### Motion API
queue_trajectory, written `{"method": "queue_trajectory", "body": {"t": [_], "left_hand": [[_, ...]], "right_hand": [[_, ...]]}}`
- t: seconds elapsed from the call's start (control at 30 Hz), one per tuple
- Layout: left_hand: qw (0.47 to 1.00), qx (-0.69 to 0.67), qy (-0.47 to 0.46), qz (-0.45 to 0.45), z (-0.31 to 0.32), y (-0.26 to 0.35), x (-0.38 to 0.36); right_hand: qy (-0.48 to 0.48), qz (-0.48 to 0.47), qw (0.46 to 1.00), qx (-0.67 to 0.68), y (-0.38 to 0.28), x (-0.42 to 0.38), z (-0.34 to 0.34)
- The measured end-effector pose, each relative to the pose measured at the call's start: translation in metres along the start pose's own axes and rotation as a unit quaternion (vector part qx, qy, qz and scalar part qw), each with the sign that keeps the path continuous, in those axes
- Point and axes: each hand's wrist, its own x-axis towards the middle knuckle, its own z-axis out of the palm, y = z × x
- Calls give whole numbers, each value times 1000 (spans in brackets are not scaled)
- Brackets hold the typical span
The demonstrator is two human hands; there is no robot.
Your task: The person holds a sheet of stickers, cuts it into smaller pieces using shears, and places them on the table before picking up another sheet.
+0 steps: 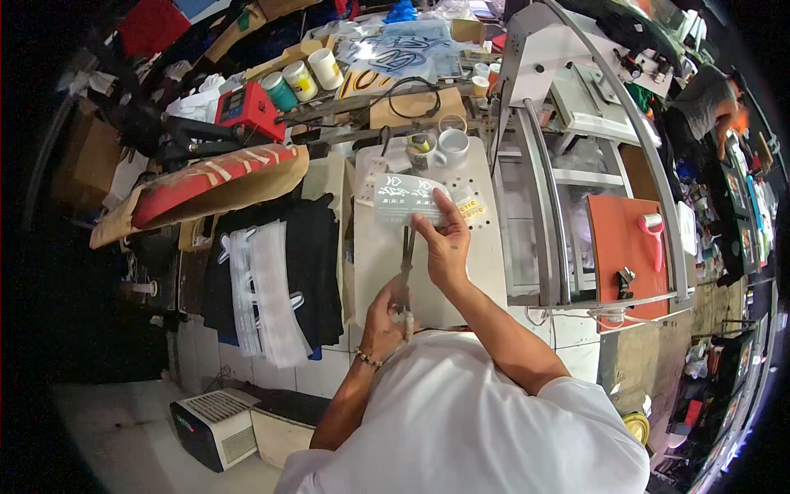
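A: What's hard to read?

B: I can't read the print on the clear sheet (409, 200); my right hand (445, 247) pinches its near edge. My left hand (385, 317) grips scissors (406, 272), handles hidden.

A: Surface?

B: A white board (481, 263), 2 mugs (438, 146) at its far end.

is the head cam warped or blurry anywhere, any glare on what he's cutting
Head view: strong fisheye, the press frame bows and the corners go black; centre is sharp; the clear printed sheet in the right hand shows mild sheen, no hard glare; scissors in the left hand slightly soft.
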Motion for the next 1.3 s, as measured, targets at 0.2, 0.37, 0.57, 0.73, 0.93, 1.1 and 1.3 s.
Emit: {"method": "queue_trajectory", "body": {"t": [0.2, 0.37, 0.57, 0.73, 0.93, 1.1, 1.3], "left_hand": [[999, 16, 36, 29, 2, 11, 7], [999, 32, 39, 6, 1, 14, 7], [997, -64, 34, -35, -2, -3, 10], [999, 2, 31, -12, -2, 1, 9], [998, 51, 26, 11, -5, 12, 7], [999, 34, 29, 5, -6, 9, 7], [999, -6, 28, -31, -7, 2, 8]], "right_hand": [[-6, -7, 1000, -27, 4, -6, 3], [-7, -9, 999, -38, 3, -9, 2], [-5, -28, 999, -37, 10, -9, -1], [14, -33, 998, -53, 10, -10, 0], [13, -39, 998, -40, 15, -9, 0], [2, -27, 999, -33, 15, -9, -1], [3, -25, 999, -36, 18, -9, 0]]}}
